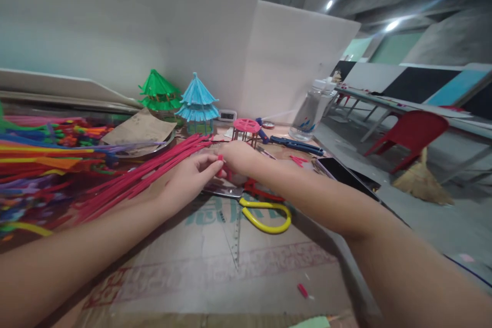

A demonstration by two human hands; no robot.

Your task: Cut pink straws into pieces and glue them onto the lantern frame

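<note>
My left hand [194,171] is closed in a pinch on a short red pipe cleaner piece [220,158]. Right against it, my right hand [237,156] is curled with its fingers bent inward; the back of the hand hides most of what is in it. A bundle of long red pipe cleaners [154,169] lies beside and under my left forearm. Just behind my hands stands a small frame with a round red spoked top [246,125] on thin brown legs. Yellow-handled scissors [269,215] lie below my hands, near red-handled scissors or pliers [263,192].
Green [158,89] and blue [198,97] pagoda models stand at the back. Coloured pipe cleaners [34,164] heap at left. A clear set square [232,241] lies in front. A utility knife [298,144], water bottle [309,113] and phone [346,177] are at right.
</note>
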